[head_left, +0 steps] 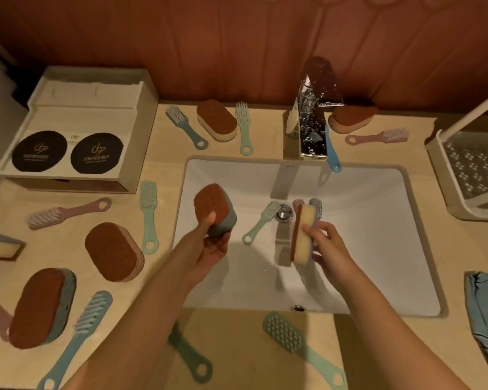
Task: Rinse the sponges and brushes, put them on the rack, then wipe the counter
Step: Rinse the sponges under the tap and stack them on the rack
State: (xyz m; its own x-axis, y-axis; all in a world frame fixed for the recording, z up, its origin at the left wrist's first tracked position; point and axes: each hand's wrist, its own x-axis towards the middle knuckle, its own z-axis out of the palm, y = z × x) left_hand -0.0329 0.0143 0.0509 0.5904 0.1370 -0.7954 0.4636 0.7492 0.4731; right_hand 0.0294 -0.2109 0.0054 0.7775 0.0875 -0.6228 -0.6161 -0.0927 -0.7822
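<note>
A brown-topped grey sponge [215, 209] and an upright yellow sponge [302, 235] are held over the sink [378, 249]; a green brush [261, 220] lies by the drain.

Both forearms are stretched forward, bare. The left hand [214, 243] is cupped palm-up, thumb pressed on top of its load; the right hand [326, 244] is clamped sideways, fingers [310, 228] curled.
</note>
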